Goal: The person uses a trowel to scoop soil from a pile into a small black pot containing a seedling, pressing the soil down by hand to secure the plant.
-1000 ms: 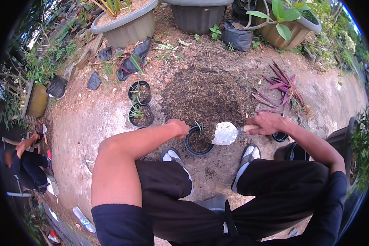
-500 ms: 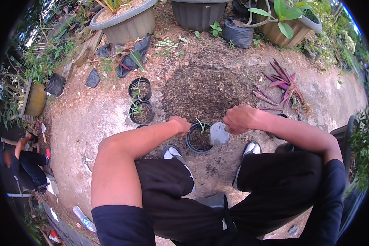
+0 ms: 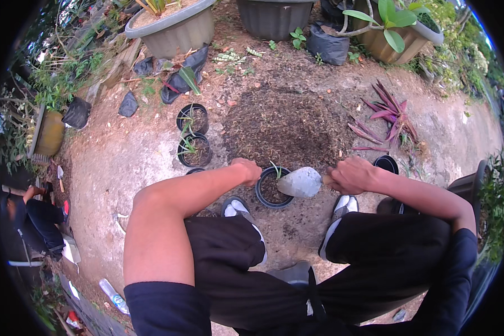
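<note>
A grey-bladed trowel (image 3: 301, 182) is gripped at its handle by the right hand (image 3: 350, 175), whose fingers are closed around it, at three o'clock from a round black pot (image 3: 273, 205). The blade is held between the two hands, its forward end placed over the pot's right side. The trowel is pointed to nine o'clock, its tip directed toward the left hand (image 3: 246, 171), and its long axis is laid almost along the nine-to-three line. The left hand is held with curled fingers at the pot's ten o'clock edge; whether the rim is pinched cannot be told, as the fingertips are hidden. In the pot a small green seedling (image 3: 276, 169) is seen, leaned toward eleven o'clock. Dark loose soil (image 3: 283, 123) is spread at twelve o'clock, and an uprooted purple plant (image 3: 395, 115) is found at two o'clock
</note>
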Action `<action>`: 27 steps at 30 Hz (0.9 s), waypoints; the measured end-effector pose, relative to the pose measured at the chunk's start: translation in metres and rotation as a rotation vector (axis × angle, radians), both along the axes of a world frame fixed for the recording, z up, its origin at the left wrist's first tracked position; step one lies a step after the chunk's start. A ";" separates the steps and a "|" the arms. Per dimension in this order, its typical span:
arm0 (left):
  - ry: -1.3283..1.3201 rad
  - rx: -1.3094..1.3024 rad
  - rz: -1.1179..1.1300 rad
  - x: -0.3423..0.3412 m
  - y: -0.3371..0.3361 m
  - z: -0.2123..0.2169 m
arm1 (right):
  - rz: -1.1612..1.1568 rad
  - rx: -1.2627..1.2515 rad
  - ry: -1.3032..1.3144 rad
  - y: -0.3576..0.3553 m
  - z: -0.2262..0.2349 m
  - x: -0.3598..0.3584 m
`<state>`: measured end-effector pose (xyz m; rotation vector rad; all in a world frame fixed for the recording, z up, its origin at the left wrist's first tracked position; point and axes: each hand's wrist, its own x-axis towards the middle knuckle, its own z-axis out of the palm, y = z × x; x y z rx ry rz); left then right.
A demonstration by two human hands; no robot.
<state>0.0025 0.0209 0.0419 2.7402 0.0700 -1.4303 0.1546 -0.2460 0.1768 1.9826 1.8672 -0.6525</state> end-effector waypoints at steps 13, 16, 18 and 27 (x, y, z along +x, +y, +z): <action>0.072 0.083 -0.022 0.010 -0.008 -0.007 | -0.501 -0.034 0.304 -0.181 -0.112 0.038; 0.032 0.084 0.017 0.010 -0.006 -0.016 | -0.559 0.047 0.287 -0.185 -0.126 0.042; 0.042 0.074 -0.023 0.008 -0.006 -0.014 | -0.619 0.044 0.261 -0.179 -0.129 0.045; 0.008 0.047 -0.009 0.007 -0.008 -0.016 | -0.686 -0.041 0.226 -0.135 -0.148 0.057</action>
